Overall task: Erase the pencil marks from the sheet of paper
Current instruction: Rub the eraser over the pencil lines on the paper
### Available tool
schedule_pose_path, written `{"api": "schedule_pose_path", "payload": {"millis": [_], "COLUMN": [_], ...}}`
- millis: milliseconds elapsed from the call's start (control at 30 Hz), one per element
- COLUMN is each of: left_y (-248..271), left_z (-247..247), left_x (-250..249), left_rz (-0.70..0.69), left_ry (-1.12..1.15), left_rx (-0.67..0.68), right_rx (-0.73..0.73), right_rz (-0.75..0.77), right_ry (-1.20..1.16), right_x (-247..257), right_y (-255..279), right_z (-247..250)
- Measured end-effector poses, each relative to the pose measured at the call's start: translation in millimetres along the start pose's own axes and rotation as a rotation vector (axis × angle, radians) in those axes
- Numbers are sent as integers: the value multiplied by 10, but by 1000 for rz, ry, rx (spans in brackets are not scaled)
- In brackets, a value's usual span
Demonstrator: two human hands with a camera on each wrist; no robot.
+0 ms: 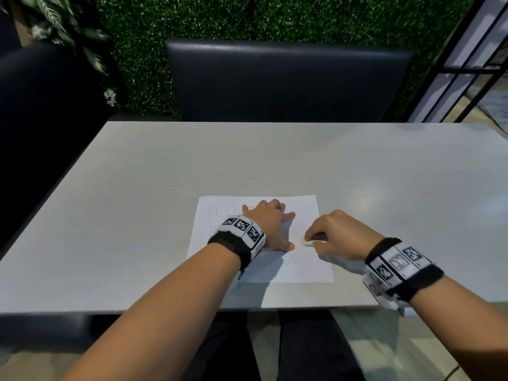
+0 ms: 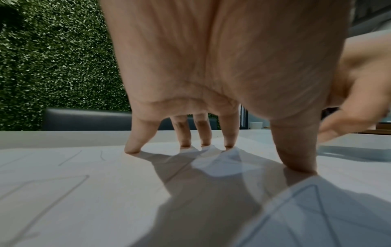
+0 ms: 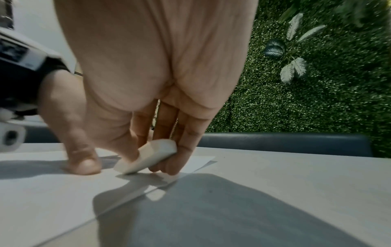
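A white sheet of paper (image 1: 299, 266) with faint pencil lines (image 2: 69, 187) lies on the grey table near its front edge. My left hand (image 1: 270, 224) is spread on the sheet, its straight fingertips (image 2: 132, 148) and thumb pressing the paper down. My right hand (image 1: 334, 233) pinches a white eraser (image 3: 148, 156) between thumb and fingers, with the eraser's lower end touching the paper near its right side (image 1: 308, 242). In the right wrist view the left thumb (image 3: 84, 164) presses the sheet just left of the eraser.
The grey table (image 1: 137, 215) stretches wide around the sheet. A dark padded bench (image 1: 286, 78) stands beyond the far edge, backed by a green hedge wall (image 1: 247, 17). A black metal frame (image 1: 467, 67) is at the right.
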State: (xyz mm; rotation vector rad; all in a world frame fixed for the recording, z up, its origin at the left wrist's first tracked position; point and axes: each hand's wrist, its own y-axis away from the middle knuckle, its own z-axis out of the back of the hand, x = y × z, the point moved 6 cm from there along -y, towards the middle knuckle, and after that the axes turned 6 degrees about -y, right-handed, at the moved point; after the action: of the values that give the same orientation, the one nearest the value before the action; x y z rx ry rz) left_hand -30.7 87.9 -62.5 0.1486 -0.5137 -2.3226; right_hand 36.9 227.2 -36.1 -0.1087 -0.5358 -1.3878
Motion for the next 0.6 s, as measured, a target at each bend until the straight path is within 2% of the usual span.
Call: {"api": "schedule_pose_path", "payload": {"millis": [167, 400, 533, 600], "left_y": [18, -8, 8, 25], "left_z": [2, -17, -12, -6], "left_x": [11, 5, 11, 14], "left_rz": [3, 0, -3, 0], "left_ry": [35, 20, 27, 27], "left_rx": [-13, -4, -8, -5], "right_rx": [-114, 0, -103, -92], "right_rz": [-65, -21, -72, -69], "right_ry": [-71, -14, -103, -79], "right_x": [-125, 9, -103, -119], "right_y": [-204, 122, -113, -142], "right_z": [165, -27, 119, 94]}}
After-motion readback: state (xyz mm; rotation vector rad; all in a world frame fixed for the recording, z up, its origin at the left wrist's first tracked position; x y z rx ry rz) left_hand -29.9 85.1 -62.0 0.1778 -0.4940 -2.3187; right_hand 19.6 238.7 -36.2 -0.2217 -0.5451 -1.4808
